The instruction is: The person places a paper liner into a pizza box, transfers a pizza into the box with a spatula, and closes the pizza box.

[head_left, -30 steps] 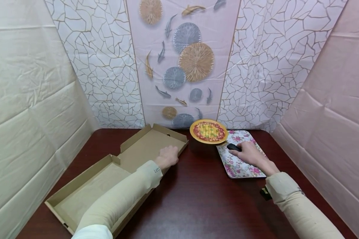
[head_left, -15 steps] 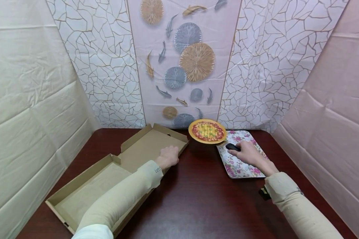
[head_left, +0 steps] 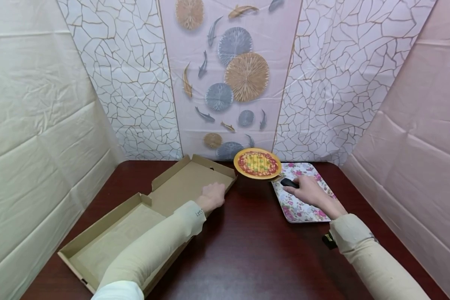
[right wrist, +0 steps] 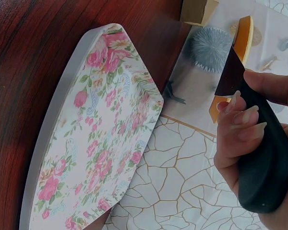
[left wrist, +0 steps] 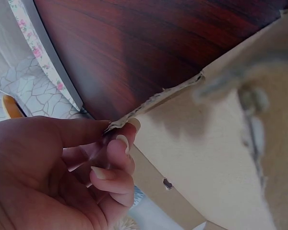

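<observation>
My right hand (head_left: 310,191) grips the black handle (right wrist: 269,158) of a pizza server, fingers curled round it. The server's blade (right wrist: 230,74) runs under a round toy-like pizza (head_left: 257,163) with a yellow rim, red sauce and yellow-green topping. The pizza is raised above the back of the table, left of a floral board (head_left: 292,204). On the other side, my left hand (head_left: 213,196) pinches the side edge of an open cardboard pizza box (head_left: 116,243) between thumb and fingers, at the flap (left wrist: 182,139) farther from me.
The box lies slantwise over the left of the dark red wooden table (head_left: 255,250). Under my right forearm shows a small black object (head_left: 329,241). A patterned cloth wall (head_left: 228,121) stands right behind the table, with pale cloth at both sides.
The pizza on the server has shifted slightly left, toward the box, together with my right hand. My left hand stays almost where it was on the box edge.
</observation>
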Available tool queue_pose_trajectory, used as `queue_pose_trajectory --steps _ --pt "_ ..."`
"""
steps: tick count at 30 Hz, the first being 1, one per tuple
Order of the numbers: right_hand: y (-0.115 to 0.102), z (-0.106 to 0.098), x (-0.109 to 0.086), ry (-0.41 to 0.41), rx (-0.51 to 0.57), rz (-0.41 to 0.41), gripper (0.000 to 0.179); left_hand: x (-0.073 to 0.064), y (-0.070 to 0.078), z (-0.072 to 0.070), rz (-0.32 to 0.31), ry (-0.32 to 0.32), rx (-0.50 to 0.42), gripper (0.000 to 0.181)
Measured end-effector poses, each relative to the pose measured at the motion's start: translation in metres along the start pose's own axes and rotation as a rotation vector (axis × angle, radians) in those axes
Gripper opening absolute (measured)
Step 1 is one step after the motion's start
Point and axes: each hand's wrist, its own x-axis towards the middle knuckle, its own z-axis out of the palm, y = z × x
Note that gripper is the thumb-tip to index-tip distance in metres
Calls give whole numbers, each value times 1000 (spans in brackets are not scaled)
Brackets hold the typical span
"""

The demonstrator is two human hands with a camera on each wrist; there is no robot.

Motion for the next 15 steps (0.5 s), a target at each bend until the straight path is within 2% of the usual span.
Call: queue_pose_trajectory --steps 15 --pt "-2 6 5 16 -5 -6 34 1 -1 -1 -9 -2 9 8"
